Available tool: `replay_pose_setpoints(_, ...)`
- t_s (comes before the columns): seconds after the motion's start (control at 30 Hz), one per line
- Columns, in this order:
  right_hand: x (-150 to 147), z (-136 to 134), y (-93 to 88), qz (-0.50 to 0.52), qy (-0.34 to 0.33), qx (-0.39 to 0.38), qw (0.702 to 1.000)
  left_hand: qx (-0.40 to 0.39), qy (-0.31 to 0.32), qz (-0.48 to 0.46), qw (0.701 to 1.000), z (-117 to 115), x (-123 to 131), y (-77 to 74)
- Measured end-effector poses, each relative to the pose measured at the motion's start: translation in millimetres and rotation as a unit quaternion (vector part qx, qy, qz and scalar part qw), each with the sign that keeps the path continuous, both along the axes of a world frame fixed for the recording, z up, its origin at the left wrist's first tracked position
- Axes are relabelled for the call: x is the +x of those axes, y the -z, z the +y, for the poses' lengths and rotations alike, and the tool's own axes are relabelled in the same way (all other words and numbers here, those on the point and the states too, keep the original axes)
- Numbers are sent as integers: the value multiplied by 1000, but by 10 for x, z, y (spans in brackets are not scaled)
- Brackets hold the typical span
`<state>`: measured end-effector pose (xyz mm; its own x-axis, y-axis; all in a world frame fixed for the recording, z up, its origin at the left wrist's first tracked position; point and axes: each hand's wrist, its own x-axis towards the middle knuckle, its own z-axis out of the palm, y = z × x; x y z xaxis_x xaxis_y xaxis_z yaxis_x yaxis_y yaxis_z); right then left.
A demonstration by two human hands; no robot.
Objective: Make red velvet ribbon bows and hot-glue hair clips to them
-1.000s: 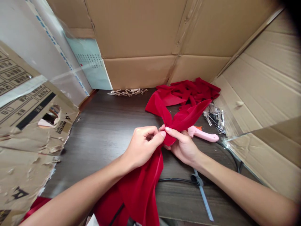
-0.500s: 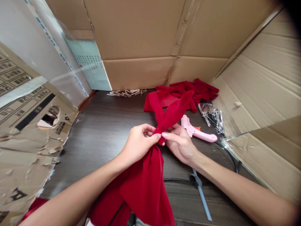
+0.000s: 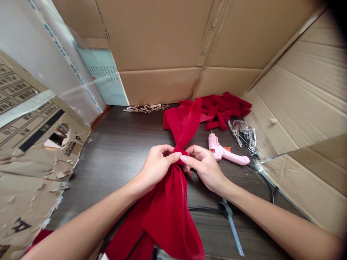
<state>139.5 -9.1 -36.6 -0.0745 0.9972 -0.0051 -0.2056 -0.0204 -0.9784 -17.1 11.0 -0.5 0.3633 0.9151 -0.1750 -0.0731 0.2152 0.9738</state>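
A red velvet bow (image 3: 169, 209) hangs from my fingers, its wide tails draping toward me and its narrower loops pointing away. My left hand (image 3: 157, 166) pinches the gathered middle from the left, thumb on top. From the right, my right hand (image 3: 207, 168) closes on the same knot, its thumb tip meeting the left thumb. The undersides of my fingers are partly hidden behind the fabric. Just beyond my right hand, a pink glue gun (image 3: 230, 154) with an orange trigger lies on the dark tabletop (image 3: 114, 144).
Red velvet strips (image 3: 225, 106) are heaped at the back right. Metal hair clips (image 3: 148, 108) lie along the back cardboard wall (image 3: 159, 85); more clips in a clear bag (image 3: 244, 135) sit at right. A glue stick (image 3: 235, 233) rests by a black cable (image 3: 203, 208).
My right hand has shifted its grip around the knot, fingers now curled nearer its top. The bow's upper loop has swung left, uncovering the glue gun's nozzle.
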Motion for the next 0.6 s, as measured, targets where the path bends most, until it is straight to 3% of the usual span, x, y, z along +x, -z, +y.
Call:
replay_pose_setpoints(0.13,-11,-25,-21,0,-18,6,1000,-17,57,-53,997,0,-30,-39)
replay_pose_setpoints(0.37,-1,-41,-27,53,-22,-7,998,-18,87,-72,993,26,-80,-98)
replay_pose_setpoints(0.6,37,-34,39,48,-37,18,998,-41,114,-18,993,101,-157,-102)
